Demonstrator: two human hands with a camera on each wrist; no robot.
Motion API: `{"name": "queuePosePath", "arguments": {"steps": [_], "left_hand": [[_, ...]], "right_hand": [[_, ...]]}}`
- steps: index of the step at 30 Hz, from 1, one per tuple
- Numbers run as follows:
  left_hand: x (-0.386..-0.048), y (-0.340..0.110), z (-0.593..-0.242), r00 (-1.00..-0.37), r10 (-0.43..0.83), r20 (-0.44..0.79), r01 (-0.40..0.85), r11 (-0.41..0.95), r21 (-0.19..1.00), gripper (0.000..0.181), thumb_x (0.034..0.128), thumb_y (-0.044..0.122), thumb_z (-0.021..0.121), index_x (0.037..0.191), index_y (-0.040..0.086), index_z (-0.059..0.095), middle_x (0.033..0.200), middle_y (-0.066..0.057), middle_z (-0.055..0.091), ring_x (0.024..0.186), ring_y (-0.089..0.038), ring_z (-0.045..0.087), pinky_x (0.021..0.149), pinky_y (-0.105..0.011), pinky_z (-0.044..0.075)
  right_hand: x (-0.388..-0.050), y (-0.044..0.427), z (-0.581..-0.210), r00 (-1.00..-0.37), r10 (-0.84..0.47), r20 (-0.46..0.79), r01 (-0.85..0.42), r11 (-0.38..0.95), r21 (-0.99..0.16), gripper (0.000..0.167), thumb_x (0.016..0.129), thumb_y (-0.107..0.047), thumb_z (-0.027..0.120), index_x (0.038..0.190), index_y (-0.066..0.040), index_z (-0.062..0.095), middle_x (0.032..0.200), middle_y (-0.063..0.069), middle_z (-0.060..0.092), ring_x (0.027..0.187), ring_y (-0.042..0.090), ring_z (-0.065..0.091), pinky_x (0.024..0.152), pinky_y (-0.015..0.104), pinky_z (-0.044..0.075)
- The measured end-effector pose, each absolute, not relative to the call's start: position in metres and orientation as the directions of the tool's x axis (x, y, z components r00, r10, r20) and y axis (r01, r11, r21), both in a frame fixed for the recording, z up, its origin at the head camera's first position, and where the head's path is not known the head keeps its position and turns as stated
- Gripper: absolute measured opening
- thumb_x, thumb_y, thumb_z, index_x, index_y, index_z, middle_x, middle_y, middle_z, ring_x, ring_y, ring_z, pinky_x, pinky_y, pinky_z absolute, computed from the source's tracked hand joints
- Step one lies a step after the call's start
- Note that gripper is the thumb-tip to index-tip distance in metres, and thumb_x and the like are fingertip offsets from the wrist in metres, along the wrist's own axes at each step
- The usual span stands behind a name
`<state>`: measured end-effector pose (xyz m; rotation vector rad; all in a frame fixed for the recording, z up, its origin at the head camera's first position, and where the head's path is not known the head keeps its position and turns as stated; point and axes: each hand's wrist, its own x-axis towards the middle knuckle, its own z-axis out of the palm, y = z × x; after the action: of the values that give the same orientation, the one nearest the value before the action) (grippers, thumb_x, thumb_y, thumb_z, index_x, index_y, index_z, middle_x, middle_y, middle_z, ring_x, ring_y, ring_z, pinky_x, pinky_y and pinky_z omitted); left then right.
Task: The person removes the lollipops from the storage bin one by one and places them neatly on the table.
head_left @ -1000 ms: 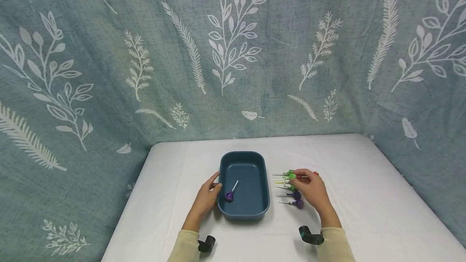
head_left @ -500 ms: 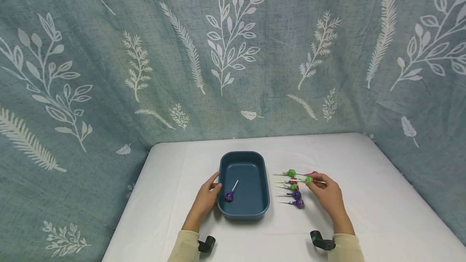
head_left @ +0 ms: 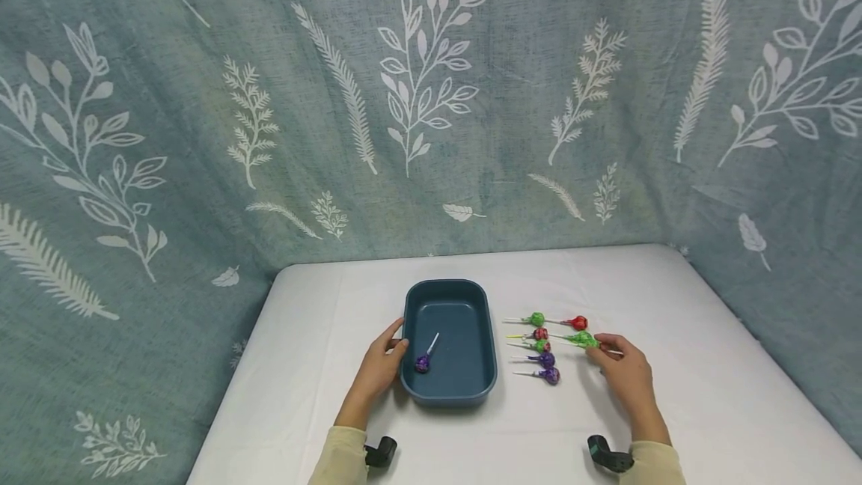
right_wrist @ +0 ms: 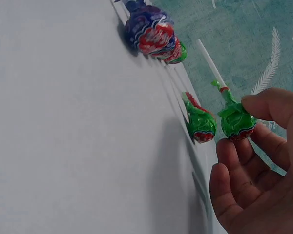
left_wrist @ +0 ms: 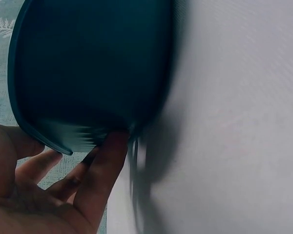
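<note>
My left hand (head_left: 380, 365) holds the left side of a dark blue rectangular tray (head_left: 450, 399). In the left wrist view, its thumb lies at the tray's rim (left_wrist: 13, 92) and the other fingers touch the outer wall. A purple lollipop (head_left: 423, 364) lies inside the tray. My right hand (head_left: 625, 369) pinches a green-wrapped lollipop (right_wrist: 238, 122) by its head, the white stick pointing away from the palm. Close beside it, the right wrist view shows another green lollipop (right_wrist: 202, 127). A red lollipop (head_left: 578, 322) lies just behind.
Right of the tray, a column of lollipops lies on the white tablecloth (head_left: 323, 320): a green one (head_left: 536, 319), a red one with a yellow stick (head_left: 540, 333), a green-and-red one (head_left: 542, 346) and purple ones (head_left: 551, 376). A leaf-patterned curtain (head_left: 431, 230) hangs behind.
My right hand has carried the green lollipop from the column to the right and slightly nearer, below the red lollipop, which now shows fully. My left hand stays at the tray.
</note>
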<state>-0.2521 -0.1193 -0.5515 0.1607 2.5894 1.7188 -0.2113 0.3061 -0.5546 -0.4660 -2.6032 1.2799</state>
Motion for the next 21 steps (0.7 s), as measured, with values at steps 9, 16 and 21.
{"name": "queuePosePath", "arguments": {"steps": [9,16,21], "left_hand": [[-0.254,-0.119,-0.553,-0.993,0.107,0.040,0.079,0.386,0.919,0.048,0.1045,0.015,0.055,0.152,0.008,0.047,0.120,-0.023,0.067,0.117,-0.038,0.059,0.098,-0.057,0.045],[-0.253,-0.119,-0.553,-0.994,0.102,0.037,0.074,0.389,0.918,0.049,0.1050,0.017,0.055,0.152,0.009,0.047,0.122,-0.023,0.066,0.117,-0.037,0.059,0.098,-0.057,0.046],[-0.252,-0.119,-0.552,-0.994,0.102,0.036,0.073,0.391,0.917,0.049,0.1049,0.015,0.055,0.152,0.008,0.046,0.121,-0.024,0.067,0.115,-0.038,0.060,0.096,-0.056,0.047]], "right_hand": [[-0.214,0.308,-0.560,-0.927,0.374,-0.012,0.238,0.566,-0.789,0.042,0.095,-0.023,0.069,0.126,0.004,0.062,0.117,0.023,0.065,0.111,0.042,0.061,0.091,0.051,0.043],[-0.216,0.308,-0.568,-0.924,0.382,-0.001,0.248,0.597,-0.763,0.040,0.093,-0.021,0.069,0.122,0.005,0.063,0.111,0.023,0.067,0.101,0.038,0.063,0.084,0.048,0.045],[-0.216,0.307,-0.569,-0.925,0.379,0.013,0.236,0.604,-0.761,0.040,0.092,-0.019,0.070,0.122,0.006,0.062,0.110,0.024,0.067,0.101,0.040,0.063,0.086,0.051,0.046]]}}
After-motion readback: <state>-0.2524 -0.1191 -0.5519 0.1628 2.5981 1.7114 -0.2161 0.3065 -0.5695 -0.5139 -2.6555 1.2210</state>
